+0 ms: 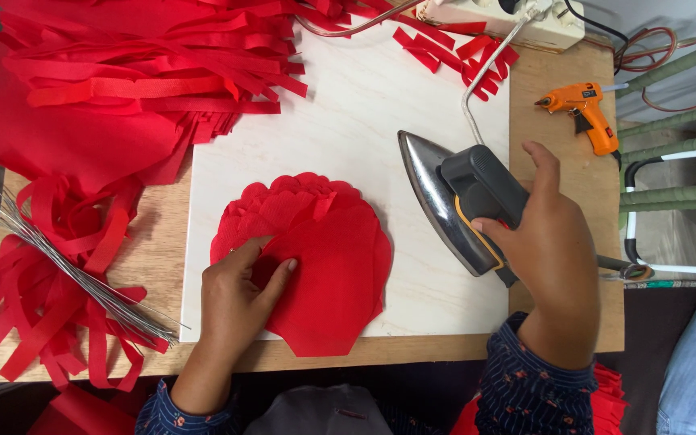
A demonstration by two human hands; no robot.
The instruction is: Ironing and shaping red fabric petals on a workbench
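Observation:
A stack of red petal-shaped paper pieces (pixel 324 258) lies fanned on the white board (pixel 364 121). My left hand (pixel 239 294) rests on the stack's left side, fingers pressing the paper flat. My right hand (pixel 545 258) grips the dark handle of a clothes iron (pixel 453 201). The iron's shiny soleplate tilts up on its side just right of the paper, its tip pointing away from me. Its white cord (pixel 485 72) runs toward the back.
Heaps of red paper strips (pixel 122 89) fill the back left. Loose red strips and a bundle of thin metal wires (pixel 82 282) lie at the left. An orange glue gun (pixel 586 113) sits at the right on the wooden table (pixel 565 72). A white power strip (pixel 525 20) stands behind.

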